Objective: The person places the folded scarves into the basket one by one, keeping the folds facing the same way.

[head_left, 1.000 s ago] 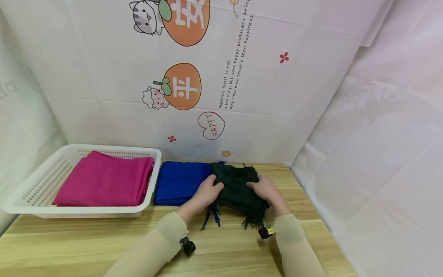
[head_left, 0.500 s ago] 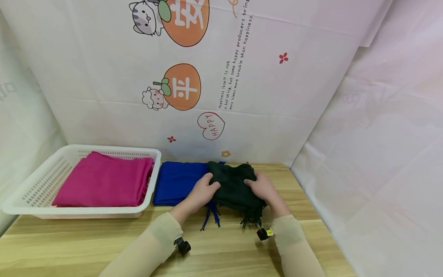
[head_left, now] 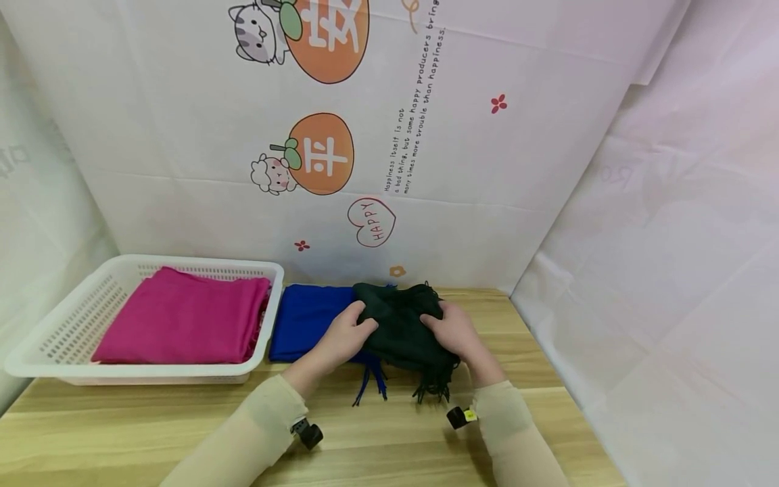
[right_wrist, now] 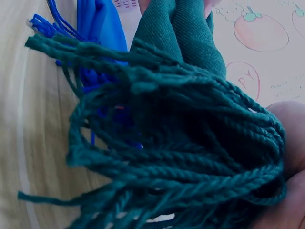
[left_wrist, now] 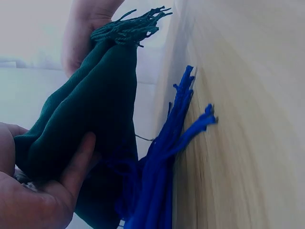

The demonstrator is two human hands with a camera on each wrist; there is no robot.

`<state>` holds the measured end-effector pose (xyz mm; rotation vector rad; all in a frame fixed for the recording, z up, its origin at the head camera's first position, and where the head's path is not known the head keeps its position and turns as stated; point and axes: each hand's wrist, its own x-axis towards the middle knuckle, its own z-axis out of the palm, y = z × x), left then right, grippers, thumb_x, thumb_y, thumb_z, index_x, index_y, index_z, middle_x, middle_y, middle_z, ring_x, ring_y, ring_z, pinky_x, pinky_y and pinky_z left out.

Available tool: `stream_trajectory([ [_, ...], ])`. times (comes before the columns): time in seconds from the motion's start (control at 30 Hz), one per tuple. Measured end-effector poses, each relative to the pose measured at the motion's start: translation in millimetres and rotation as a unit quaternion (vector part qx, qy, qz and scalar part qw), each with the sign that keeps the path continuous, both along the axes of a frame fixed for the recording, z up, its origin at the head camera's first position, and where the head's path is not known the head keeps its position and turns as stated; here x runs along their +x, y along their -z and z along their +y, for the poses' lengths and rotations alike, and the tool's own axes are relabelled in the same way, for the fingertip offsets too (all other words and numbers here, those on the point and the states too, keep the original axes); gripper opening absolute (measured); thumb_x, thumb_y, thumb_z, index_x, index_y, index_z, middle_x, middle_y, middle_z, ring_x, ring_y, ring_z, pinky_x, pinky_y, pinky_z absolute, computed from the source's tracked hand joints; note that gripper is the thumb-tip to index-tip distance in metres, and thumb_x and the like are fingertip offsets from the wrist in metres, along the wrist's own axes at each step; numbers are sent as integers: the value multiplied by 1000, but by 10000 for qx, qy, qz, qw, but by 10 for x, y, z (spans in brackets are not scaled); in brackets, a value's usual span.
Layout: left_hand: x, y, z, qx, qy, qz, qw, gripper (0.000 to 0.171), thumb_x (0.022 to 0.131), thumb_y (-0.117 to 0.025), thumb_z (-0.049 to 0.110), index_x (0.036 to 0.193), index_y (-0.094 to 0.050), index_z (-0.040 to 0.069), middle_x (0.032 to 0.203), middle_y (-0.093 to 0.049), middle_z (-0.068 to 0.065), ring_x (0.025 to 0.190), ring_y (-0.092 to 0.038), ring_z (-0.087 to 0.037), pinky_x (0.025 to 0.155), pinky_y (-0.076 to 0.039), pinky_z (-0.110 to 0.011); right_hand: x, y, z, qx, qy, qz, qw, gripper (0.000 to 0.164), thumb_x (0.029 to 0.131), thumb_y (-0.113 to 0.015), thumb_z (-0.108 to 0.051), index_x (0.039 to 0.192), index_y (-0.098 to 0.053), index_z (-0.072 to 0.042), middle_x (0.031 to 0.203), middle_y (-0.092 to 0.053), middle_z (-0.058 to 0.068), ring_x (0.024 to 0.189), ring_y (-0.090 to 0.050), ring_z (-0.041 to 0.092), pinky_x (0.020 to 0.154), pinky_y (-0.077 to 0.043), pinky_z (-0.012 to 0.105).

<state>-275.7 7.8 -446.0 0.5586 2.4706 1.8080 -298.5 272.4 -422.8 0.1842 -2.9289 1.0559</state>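
Observation:
A dark green fringed scarf, folded into a bundle, is held between both hands. My left hand grips its left edge, thumb on top; in the left wrist view a finger lies along the underside of the cloth. At the right edge my right hand grips it, thumb over the top. Green twisted tassels hang near that hand and fill the right wrist view. Beneath and to the left lies a folded blue fringed scarf, its right part covered by the green one in the head view.
A white plastic basket stands at the left, holding a folded magenta cloth. Blue tassels spread on the wooden table. A printed white sheet rises behind the table, and another white wall borders the right side.
Both hands have shifted a little to the left with the green scarf, which now overlaps more of the blue scarf. The basket and the magenta cloth have stayed in place.

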Motion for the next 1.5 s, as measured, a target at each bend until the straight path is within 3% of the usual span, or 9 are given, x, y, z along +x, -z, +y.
stream_trajectory([
  [0.23,56,-34,-97,-32,-66,110,9999,19,103,-55,24,95,-42,12,87,-40,-5,75,-45,-22,68,-39,-36,42,22,-102,-34,-40,64,10000,58,102,-61,-34,146,-50,2,146,-53,22,134,-50,40,108,-42,57],
  [0.47,96,-49,-200,-82,-211,126,9997,20,103,-55,24,94,-42,12,85,-38,-4,74,-44,-22,67,-38,-35,80,40,-226,-67,-155,262,9995,40,102,-63,-33,129,-63,-4,127,-66,15,110,-63,30,94,-51,52],
  [1.1,138,-41,-452,-235,-271,217,9991,15,103,-56,23,96,-46,13,89,-43,-5,82,-48,-23,71,-40,-35,160,124,-508,-323,-196,538,9978,39,101,-64,-35,127,-63,-6,120,-68,12,105,-64,28,92,-52,49],
  [1.33,135,-40,-523,-289,-341,297,9986,15,102,-57,21,95,-47,13,88,-44,-5,82,-48,-23,73,-40,-36,201,93,-585,-426,-287,530,9973,45,102,-63,-34,133,-60,-3,130,-65,15,116,-62,31,98,-50,52],
  [1.5,146,-38,-566,-362,-299,265,9985,16,102,-56,22,95,-46,12,89,-43,-5,83,-46,-23,74,-39,-37,207,135,-618,-479,-320,347,9977,59,103,-61,-38,146,-50,0,144,-56,19,130,-55,36,104,-47,54],
])
